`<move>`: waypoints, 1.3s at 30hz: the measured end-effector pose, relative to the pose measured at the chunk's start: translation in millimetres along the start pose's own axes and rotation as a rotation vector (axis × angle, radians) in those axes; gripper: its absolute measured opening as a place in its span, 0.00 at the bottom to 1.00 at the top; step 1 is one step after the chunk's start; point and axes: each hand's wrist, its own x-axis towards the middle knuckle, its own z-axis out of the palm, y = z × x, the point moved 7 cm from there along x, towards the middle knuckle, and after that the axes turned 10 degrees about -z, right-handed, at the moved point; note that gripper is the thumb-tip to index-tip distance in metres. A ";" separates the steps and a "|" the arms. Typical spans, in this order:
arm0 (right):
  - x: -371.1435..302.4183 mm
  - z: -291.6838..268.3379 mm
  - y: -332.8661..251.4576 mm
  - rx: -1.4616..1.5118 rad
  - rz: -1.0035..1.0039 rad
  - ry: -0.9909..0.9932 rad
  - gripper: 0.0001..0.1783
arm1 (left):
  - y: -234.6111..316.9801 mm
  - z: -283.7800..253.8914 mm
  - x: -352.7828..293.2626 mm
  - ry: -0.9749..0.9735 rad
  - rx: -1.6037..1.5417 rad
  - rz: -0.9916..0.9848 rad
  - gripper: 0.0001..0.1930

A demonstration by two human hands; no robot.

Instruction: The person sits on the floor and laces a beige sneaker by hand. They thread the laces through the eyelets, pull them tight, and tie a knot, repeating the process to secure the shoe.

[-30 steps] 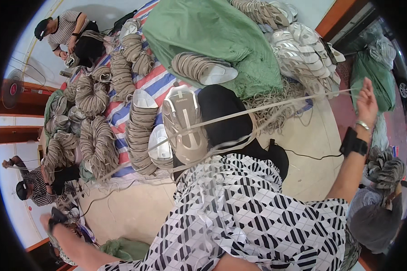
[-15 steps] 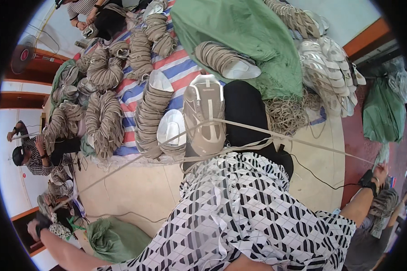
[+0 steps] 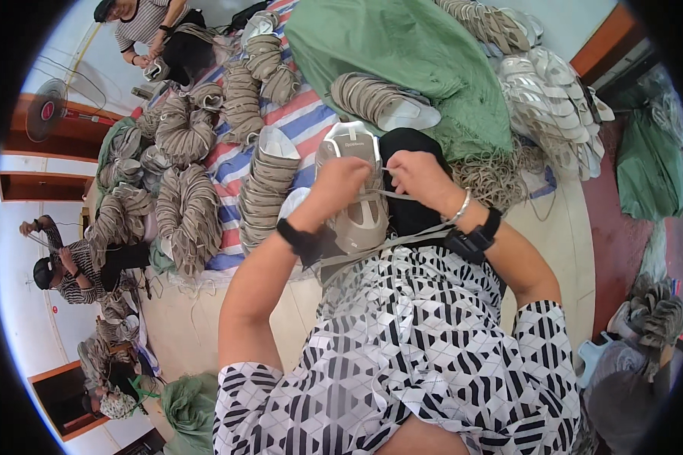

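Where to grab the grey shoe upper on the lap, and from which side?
Take the grey shoe upper by its bare toe end, coming from the far side over the striped mat. It lies lengthwise, toe away from the person, and the left hand and right hand already crowd the lace at mid-length.

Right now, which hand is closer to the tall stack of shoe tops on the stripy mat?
Left. The left hand sits on the grey shoe, just right of the stack. The right hand is farther right.

Matt woven cloth shoe upper [image 3: 357, 189], thin cord lace [image 3: 402, 195], coarse green sacking [image 3: 402, 53].
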 end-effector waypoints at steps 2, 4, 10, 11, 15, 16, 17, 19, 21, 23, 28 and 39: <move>-1.2 11.3 -2.4 -0.122 -0.012 0.008 0.06 | 15.9 16.3 -1.2 0.084 0.358 0.147 0.10; -15.0 25.2 -2.3 -0.050 0.178 -0.088 0.07 | 4.3 27.3 1.7 -0.011 0.458 0.096 0.09; -22.0 31.1 -12.4 -0.199 0.102 -0.129 0.07 | -3.6 30.9 16.6 -0.308 0.379 0.090 0.07; -22.9 32.0 -11.7 -0.174 0.119 -0.122 0.07 | -4.4 31.6 15.8 -0.313 0.367 0.098 0.07; -23.7 33.7 -11.1 -0.201 0.082 -0.123 0.08 | -5.8 28.2 11.4 -0.376 0.149 -0.044 0.06; -22.5 34.3 -13.8 -0.239 0.048 -0.136 0.08 | -6.6 27.3 11.5 -0.353 0.147 -0.046 0.06; -23.7 36.0 -9.7 -0.183 0.120 -0.161 0.09 | -8.0 27.5 12.0 -0.329 0.145 -0.048 0.06; -21.1 36.3 -9.8 -0.075 0.250 -0.207 0.09 | -7.0 25.7 11.5 -0.303 0.141 -0.053 0.06; -25.6 34.2 -4.7 0.039 0.311 -0.152 0.09 | -4.0 26.8 8.2 -0.308 0.139 -0.056 0.07; -24.0 37.1 -4.7 0.096 0.339 -0.155 0.09 | -14.0 31.8 10.9 -0.160 0.240 0.032 0.07; -26.5 41.0 -6.3 -0.061 0.189 -0.067 0.10 | -5.2 33.8 -7.3 0.038 0.359 0.052 0.09; -35.3 49.5 3.9 0.463 0.617 -0.177 0.10 | -3.5 28.7 -36.8 0.185 0.217 0.011 0.09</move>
